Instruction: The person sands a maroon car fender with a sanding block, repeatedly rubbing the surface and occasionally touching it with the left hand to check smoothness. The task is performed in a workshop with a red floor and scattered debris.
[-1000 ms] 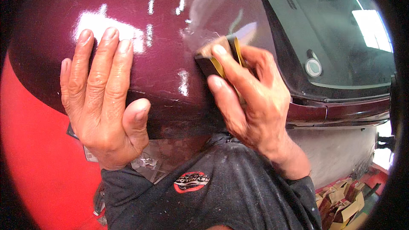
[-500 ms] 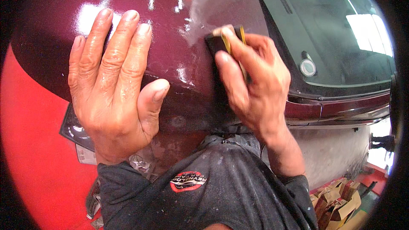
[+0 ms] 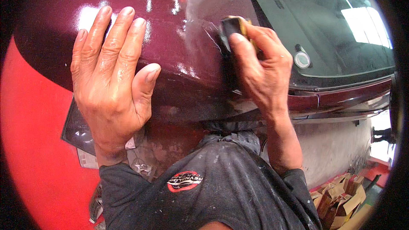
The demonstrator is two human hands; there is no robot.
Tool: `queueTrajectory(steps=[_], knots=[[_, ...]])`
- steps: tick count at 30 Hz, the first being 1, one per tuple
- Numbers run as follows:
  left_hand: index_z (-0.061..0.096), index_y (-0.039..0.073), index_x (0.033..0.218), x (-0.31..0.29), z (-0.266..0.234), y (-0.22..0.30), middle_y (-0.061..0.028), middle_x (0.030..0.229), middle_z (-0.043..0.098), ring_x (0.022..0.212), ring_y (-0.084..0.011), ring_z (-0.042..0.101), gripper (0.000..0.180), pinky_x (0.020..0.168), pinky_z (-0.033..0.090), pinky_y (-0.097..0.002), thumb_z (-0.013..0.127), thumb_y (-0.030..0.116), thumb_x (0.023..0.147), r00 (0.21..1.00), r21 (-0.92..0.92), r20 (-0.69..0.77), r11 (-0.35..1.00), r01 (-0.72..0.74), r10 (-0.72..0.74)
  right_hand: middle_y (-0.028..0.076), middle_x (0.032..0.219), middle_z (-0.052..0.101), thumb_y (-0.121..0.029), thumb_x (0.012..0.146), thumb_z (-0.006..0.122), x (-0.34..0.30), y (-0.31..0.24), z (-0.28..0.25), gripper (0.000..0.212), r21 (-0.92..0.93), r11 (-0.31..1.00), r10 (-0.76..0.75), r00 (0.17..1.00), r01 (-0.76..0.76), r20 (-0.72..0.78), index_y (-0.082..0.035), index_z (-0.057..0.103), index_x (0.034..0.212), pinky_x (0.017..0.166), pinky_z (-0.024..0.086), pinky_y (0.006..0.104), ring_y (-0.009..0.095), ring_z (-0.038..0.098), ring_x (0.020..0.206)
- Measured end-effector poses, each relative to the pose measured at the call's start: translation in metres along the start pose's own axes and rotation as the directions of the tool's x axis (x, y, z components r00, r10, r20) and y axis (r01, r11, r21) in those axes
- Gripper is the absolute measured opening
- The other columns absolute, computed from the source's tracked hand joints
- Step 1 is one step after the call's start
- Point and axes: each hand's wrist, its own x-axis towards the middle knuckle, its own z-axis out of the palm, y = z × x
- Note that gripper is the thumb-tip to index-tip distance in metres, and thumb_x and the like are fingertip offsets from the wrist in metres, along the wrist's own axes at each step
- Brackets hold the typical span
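Observation:
My left hand [image 3: 108,85], wet on its back, lies flat with spread fingers on the glossy maroon car hood [image 3: 170,38]. Over toward the windshield, my right hand [image 3: 270,70] grips a small black-and-yellow sanding block [image 3: 232,26] between thumb and fingers. Motion blurs the block a little, and the fingers cover part of its yellow side. A dull greyish, wet-looking streak runs down the hood just left of the block. Underneath the block, the contact with the paint is hidden.
The car's windshield [image 3: 341,55] takes up the right, with a round pale disc [image 3: 302,59] near its lower corner. Open cardboard boxes [image 3: 341,200] sit at the lower right. A dark glossy panel [image 3: 79,127] lies past my left wrist, beside red floor [image 3: 38,145].
My right hand has moved the sanding block a little up and right, toward the windshield, and tilted it. My left hand stays spread on the hood, shifted only slightly.

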Motion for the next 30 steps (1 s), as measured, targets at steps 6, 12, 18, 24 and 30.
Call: queueTrajectory(steps=[6, 12, 18, 24, 30], knots=[[0.056, 0.003, 0.147, 0.012, -0.007, 0.015, -0.0125, 0.156, 0.052, 0.151, -0.0317, 0.039, 0.08, 0.124, 0.025, -0.0504, 0.046, 0.066, 0.098, 0.981, 0.123, 0.193, 0.992, -0.016, -0.008, 0.019, 0.11, 0.073, -0.017, 0.091, 0.076, -0.018, 0.028, -0.033, 0.036, 0.078, 0.987, 0.138, 0.99, -0.139, 0.007, -0.003, 0.073, 0.124, 0.092, 0.054, 0.0363, 0.028, 0.071, 0.102], [0.045, -0.004, 0.151, 0.017, 0.024, 0.081, -0.0209, 0.161, 0.042, 0.152, -0.0354, 0.035, 0.113, 0.125, 0.023, -0.0515, 0.054, 0.083, 0.08, 0.952, 0.077, 0.297, 0.996, 0.055, -0.075, 0.018, 0.11, 0.073, -0.011, 0.091, 0.076, -0.023, 0.043, -0.058, 0.035, 0.17, 0.982, 0.068, 0.993, -0.084, 0.101, -0.002, 0.073, 0.125, 0.094, 0.054, 0.0355, 0.027, 0.071, 0.104], [0.044, -0.01, 0.149, 0.028, 0.05, 0.148, -0.0276, 0.159, 0.04, 0.153, -0.0392, 0.033, 0.119, 0.126, 0.023, -0.0512, 0.06, 0.081, 0.075, 0.928, 0.023, 0.357, 0.994, 0.103, -0.104, 0.018, 0.113, 0.072, -0.008, 0.09, 0.076, -0.026, 0.059, -0.092, 0.036, 0.248, 0.962, 0.075, 0.984, -0.114, 0.161, -0.003, 0.073, 0.125, 0.094, 0.054, 0.0356, 0.027, 0.07, 0.105], [0.035, -0.013, 0.153, 0.024, 0.101, 0.25, -0.0267, 0.16, 0.039, 0.154, -0.0373, 0.029, 0.115, 0.128, 0.017, -0.0485, 0.058, 0.076, 0.084, 0.828, -0.107, 0.552, 0.993, -0.046, 0.098, 0.019, 0.114, 0.072, -0.008, 0.09, 0.076, -0.027, 0.076, -0.116, 0.035, 0.289, 0.95, 0.062, 0.976, -0.121, 0.207, -0.002, 0.073, 0.125, 0.094, 0.054, 0.0357, 0.028, 0.07, 0.106], [0.046, -0.01, 0.148, 0.018, 0.085, 0.237, -0.0254, 0.158, 0.043, 0.154, -0.0363, 0.031, 0.098, 0.127, 0.02, -0.0488, 0.059, 0.067, 0.089, 0.877, -0.18, 0.48, 0.98, 0.08, 0.017, 0.02, 0.121, 0.07, -0.006, 0.093, 0.072, -0.034, 0.098, -0.125, 0.037, 0.354, 0.927, 0.048, 0.973, -0.127, 0.224, -0.001, 0.07, 0.13, 0.1, 0.051, 0.0365, 0.03, 0.068, 0.113]])
